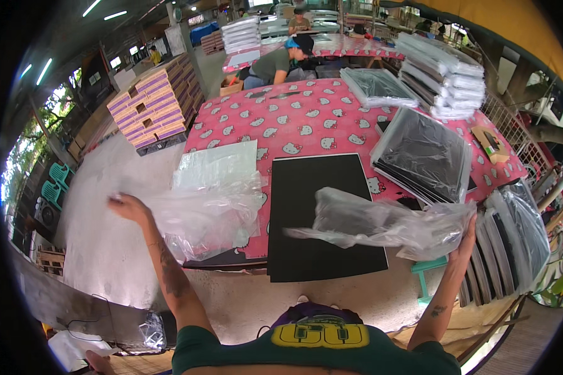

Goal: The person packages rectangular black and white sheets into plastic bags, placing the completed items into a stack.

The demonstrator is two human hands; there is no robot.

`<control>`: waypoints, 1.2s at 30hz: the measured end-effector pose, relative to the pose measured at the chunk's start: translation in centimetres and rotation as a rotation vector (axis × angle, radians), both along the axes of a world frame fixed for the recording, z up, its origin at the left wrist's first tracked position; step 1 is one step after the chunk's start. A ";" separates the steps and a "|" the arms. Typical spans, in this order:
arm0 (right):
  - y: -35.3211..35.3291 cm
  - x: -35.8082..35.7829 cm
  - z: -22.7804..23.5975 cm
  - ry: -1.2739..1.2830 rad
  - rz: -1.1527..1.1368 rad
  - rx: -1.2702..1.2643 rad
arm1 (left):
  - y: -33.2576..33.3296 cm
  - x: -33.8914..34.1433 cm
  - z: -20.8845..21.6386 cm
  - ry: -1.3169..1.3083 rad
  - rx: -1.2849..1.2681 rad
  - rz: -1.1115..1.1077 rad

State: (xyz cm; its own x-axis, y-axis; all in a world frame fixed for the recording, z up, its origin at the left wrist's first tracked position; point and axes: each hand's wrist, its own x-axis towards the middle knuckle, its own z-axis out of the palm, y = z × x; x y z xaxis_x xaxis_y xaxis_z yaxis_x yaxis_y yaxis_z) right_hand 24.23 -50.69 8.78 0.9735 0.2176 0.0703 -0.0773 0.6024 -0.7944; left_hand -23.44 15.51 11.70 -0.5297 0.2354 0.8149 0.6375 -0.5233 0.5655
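Observation:
Off the table's left side is my left hand [131, 207], its fingers closed at the blurred edge of a clear plastic bag [209, 215]. That bag trails over a pile of clear plastic sheets [222, 162]. On the right, my right hand [464, 242] grips a crumpled clear plastic bag [388, 226], which stretches leftward in the air above a black board [316, 194]. The flat black board lies between my hands and juts past the table's near edge. Right of it rests a stack of plastic-wrapped black boards [425, 153].
The table has a pink patterned cover [231, 128]. More wrapped stacks [444, 75] stand at its far right, and wrapped boards [513, 244] lean beside its right edge. A cardboard piece [489, 144] lies there. Boxes [153, 106] are piled left; a person [275, 65] bends beyond the table.

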 end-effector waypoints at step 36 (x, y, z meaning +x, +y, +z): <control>17.2 -14.1 7.7 -1.265 0.941 -0.566 | -32.7 15.8 5.5 0.938 -0.486 -1.724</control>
